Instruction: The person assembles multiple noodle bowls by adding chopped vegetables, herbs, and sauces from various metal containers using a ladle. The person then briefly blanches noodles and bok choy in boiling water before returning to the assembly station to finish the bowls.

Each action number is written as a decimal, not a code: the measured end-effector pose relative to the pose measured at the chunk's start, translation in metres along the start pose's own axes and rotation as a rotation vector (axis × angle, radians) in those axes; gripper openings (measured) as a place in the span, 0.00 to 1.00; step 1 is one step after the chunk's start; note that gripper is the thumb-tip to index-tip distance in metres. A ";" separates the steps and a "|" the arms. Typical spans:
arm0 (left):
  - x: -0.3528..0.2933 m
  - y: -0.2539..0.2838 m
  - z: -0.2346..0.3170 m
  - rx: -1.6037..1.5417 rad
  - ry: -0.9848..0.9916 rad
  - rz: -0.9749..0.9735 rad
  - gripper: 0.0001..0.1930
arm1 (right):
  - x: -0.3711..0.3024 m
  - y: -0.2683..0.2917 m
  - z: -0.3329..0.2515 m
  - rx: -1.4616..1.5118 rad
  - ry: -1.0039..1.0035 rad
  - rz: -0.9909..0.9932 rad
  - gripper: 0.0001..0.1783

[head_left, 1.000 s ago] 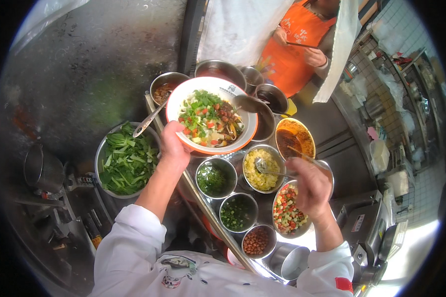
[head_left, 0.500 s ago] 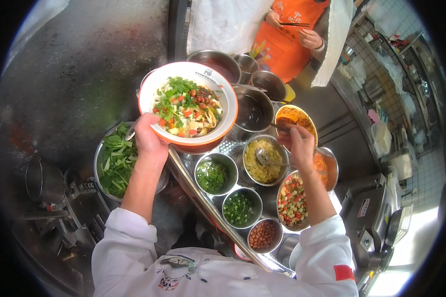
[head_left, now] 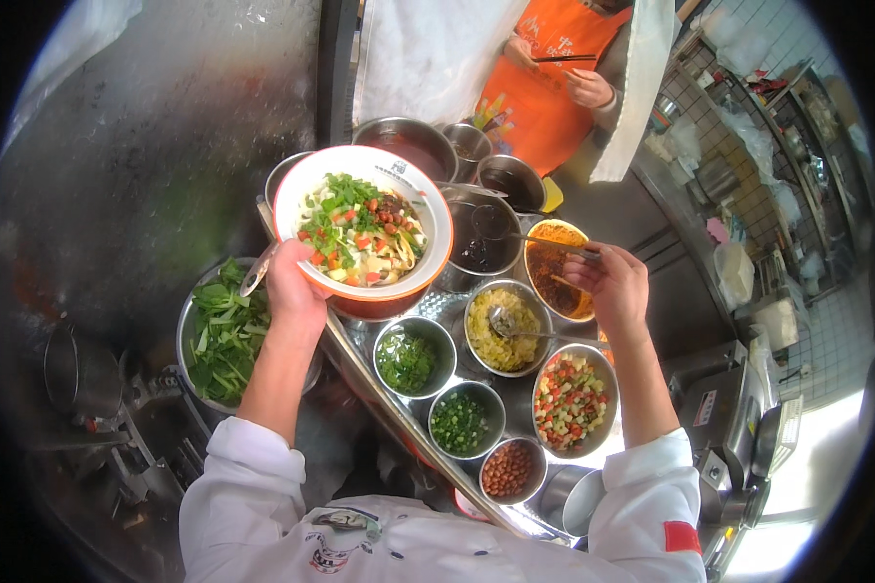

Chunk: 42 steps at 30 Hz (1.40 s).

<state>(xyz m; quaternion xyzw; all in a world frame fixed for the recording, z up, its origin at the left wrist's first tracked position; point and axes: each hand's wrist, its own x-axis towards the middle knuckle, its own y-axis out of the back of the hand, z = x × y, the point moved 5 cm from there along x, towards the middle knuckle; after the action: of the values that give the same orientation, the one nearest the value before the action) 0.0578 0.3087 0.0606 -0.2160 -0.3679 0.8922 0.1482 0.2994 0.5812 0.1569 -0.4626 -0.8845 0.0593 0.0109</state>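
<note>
My left hand (head_left: 297, 291) grips the lower left rim of a white bowl (head_left: 301, 189) with an orange edge. In it lie chopped greens, diced red and pale vegetables, peanuts and a dark sauce. Off to the right, my right hand (head_left: 616, 287) is closed around the handle of a metal ladle (head_left: 559, 247). The ladle's head is over a steel pot of dark sauce (head_left: 478, 255), just right of the bowl. Beneath the handle, near my right fingers, is a container of red-orange chili sauce (head_left: 551, 262).
Steel pots hold yellow pickles with a spoon (head_left: 501, 342), diced vegetables (head_left: 571, 400), chopped herbs (head_left: 413, 361), scallions (head_left: 460, 423) and peanuts (head_left: 507, 468). A basin of leafy greens (head_left: 226, 335) stands left. Across the counter, a person in an orange apron (head_left: 544, 83) holds chopsticks.
My right hand has moved right and slightly down, drawing the ladle's handle along. The ladle's head now shows above the dark sauce. The bowl stays in my left hand.
</note>
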 end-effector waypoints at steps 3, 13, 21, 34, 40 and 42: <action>0.005 -0.001 -0.005 -0.010 0.015 -0.009 0.25 | -0.010 -0.011 -0.022 -0.001 0.024 -0.003 0.16; 0.010 -0.008 -0.020 -0.079 0.047 -0.037 0.14 | -0.049 -0.060 -0.039 -0.102 0.147 -0.157 0.17; 0.008 -0.003 -0.008 -0.111 0.011 0.039 0.26 | -0.035 -0.037 -0.021 0.137 0.050 -0.095 0.17; -0.065 0.017 0.040 -0.070 -0.116 -0.052 0.29 | 0.034 -0.008 0.066 -0.005 -0.159 -0.057 0.12; -0.134 0.016 -0.001 0.005 0.023 -0.134 0.24 | -0.035 0.104 0.019 -0.687 -0.135 -0.284 0.17; -0.161 0.009 -0.023 0.005 0.041 -0.242 0.22 | -0.087 0.177 -0.005 -0.987 -0.163 -0.328 0.15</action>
<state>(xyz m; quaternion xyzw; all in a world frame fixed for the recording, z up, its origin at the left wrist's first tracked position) 0.2075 0.2481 0.0845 -0.1876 -0.3858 0.8642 0.2630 0.4937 0.6105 0.1448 -0.2621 -0.8659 -0.3311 -0.2683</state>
